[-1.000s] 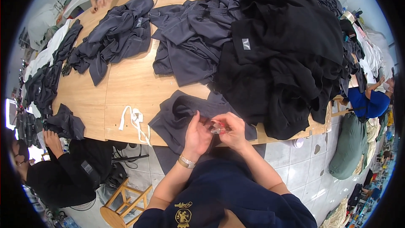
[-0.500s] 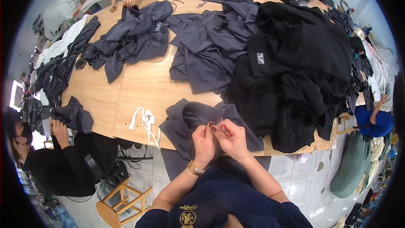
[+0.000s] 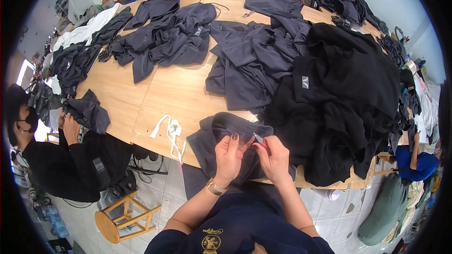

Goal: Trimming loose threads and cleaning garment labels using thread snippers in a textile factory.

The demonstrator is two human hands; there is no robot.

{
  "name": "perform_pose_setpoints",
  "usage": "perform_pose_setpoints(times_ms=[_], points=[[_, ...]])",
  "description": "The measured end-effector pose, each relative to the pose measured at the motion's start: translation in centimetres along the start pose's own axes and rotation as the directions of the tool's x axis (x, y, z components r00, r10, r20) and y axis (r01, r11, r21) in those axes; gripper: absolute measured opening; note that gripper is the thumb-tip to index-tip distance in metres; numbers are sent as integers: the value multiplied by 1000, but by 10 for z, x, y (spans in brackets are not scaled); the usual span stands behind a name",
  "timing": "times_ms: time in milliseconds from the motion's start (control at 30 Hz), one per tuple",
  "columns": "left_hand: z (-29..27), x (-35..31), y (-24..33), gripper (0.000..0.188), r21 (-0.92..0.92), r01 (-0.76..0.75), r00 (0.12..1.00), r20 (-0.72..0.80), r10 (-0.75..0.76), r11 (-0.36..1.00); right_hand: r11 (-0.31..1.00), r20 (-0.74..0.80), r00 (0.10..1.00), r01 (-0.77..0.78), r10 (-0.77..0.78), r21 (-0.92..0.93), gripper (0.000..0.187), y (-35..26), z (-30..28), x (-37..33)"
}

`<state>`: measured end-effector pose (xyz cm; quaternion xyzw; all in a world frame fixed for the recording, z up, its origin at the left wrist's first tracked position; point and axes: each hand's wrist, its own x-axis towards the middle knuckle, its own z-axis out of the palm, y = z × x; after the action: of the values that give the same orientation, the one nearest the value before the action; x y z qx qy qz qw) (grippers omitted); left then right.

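My right hand (image 3: 273, 158) is closed around small red-handled thread snips (image 3: 261, 140), their pale blades pointing up and left. Beside it, my left hand (image 3: 228, 159) has its thumb raised and apart from its fingers, which reach toward the snips' tip. Whether a thread lies between the hands is too small to see. Both hands are over a dark grey garment (image 3: 207, 131) with a gathered waistband, bunched at the table's near edge and partly hanging over it. The hands hide part of its front.
A black garment pile (image 3: 348, 80) lies to the right, grey garments (image 3: 254, 61) beyond. A white strap (image 3: 174, 131) lies left on the wooden table (image 3: 165, 94). A masked person (image 3: 61, 160) handles grey cloth at left; others stand across. A wooden stool (image 3: 125, 216) is lower left.
My hands have moved slightly apart, and the snips now show more clearly. The left thumb has spread from the fingers. Across the table, a person has shifted a grey garment; the view has tilted.
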<state>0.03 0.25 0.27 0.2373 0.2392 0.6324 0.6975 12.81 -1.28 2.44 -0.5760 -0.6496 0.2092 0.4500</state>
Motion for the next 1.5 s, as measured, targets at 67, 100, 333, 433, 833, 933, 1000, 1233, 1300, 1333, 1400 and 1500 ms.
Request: perform_pose_setpoints(times_ms=[67, 100, 333, 433, 833, 933, 1000, 1233, 1300, 1333, 1400, 1500], points=[[1, -1, 2, 21, 1, 43, 998, -34, -43, 999, 986, 8, 999, 40, -39, -162, 20, -1, 1, 0], [2, -1, 2, 21, -2, 44, 999, -32, -44, 999, 985, 7, 999, 40, -39, -165, 20, 0, 1, 0], [3, -3, -2, 21, -1, 67, 996, -52, -67, 998, 982, -45, 993, -105, 113, 155, 22, -3, 8, 0], [-1, -9, -8, 20, 25, 65, 996, -66, -63, 998, 922, 66, 965, -262, 253, 285, 24, -14, 9, 7], [4, -2, -3, 19, -67, 86, 994, -60, -90, 994, 737, 514, 858, -333, -22, 588, 18, -13, -32, 1], [11, -1, 1, 19, -46, 91, 993, -71, -94, 995, 616, 272, 938, -347, 217, 707, 24, -16, -19, 0], [8, -1, 1, 20, -53, 84, 995, -45, -86, 995, 735, 277, 929, -365, 247, 571, 27, -6, -17, 1], [1, -3, -3, 22, -88, 46, 999, 23, -44, 995, 985, 31, 1000, -5, -1, 170, 21, 6, -8, -4], [3, -3, -2, 22, -85, 56, 998, 11, -56, 995, 959, 47, 992, -122, 113, 256, 24, 8, -7, -6], [5, -3, -1, 23, -80, 64, 998, -2, -65, 995, 957, 79, 992, -121, 103, 262, 23, 14, -6, -7], [8, -3, 1, 23, -89, 82, 997, 0, -83, 993, 956, 108, 990, -121, 95, 267, 22, 16, -5, -8], [3, -3, 1, 24, -110, 107, 994, 18, -105, 988, 983, 30, 996, -92, 88, 159, 24, 10, 0, -7]])
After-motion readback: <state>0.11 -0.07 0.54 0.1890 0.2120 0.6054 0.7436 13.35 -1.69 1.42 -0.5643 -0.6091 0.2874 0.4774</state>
